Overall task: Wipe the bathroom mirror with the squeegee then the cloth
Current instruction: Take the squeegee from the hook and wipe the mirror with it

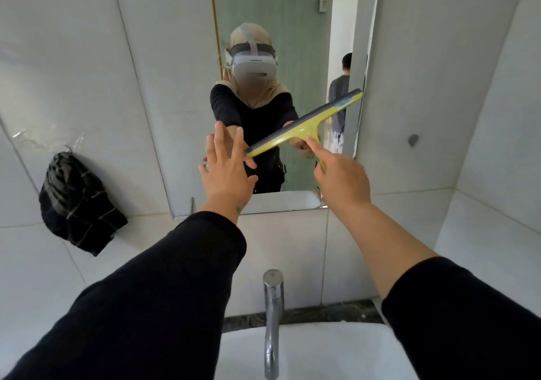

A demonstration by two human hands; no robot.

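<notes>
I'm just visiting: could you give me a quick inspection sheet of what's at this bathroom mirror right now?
Surface: mirror on a tiled wall, above the sink.
Job's things: yellow squeegee, tilted, up at the glass; dark cloth hanging on the wall, left.
Clutter: nothing seen.
Hands: right hand grips the squeegee handle; left hand open, fingers spread by the blade's lower end.
Cables: nothing seen.
Surroundings: chrome tap; a second person reflected.
</notes>
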